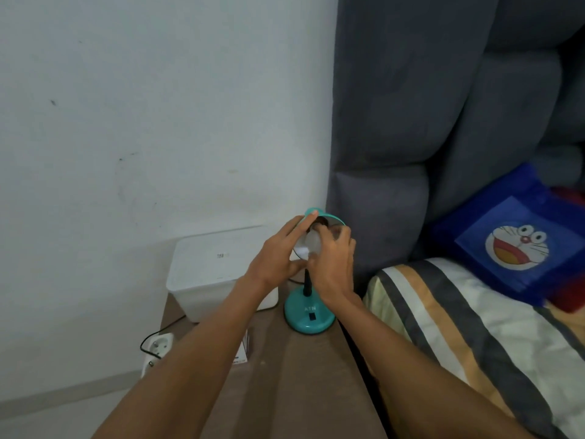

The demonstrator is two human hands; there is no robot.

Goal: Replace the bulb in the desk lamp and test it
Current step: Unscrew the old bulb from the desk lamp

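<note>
A teal desk lamp stands on a brown bedside table (285,391), its round base (308,316) near the table's right edge and a black neck rising from it. My left hand (278,255) grips the teal shade (329,218) from the left side, tilting its white inside toward me. A white bulb (313,243) sits inside the shade, and my right hand (335,258) has its fingers closed around it. The socket behind the bulb is mostly hidden by my fingers.
A white lidded box (215,267) stands behind the lamp against the wall. A small bulb carton (245,346) lies under my left forearm. A white power strip (156,351) with a black cable hangs left of the table. A bed with a striped sheet (459,327) borders the right.
</note>
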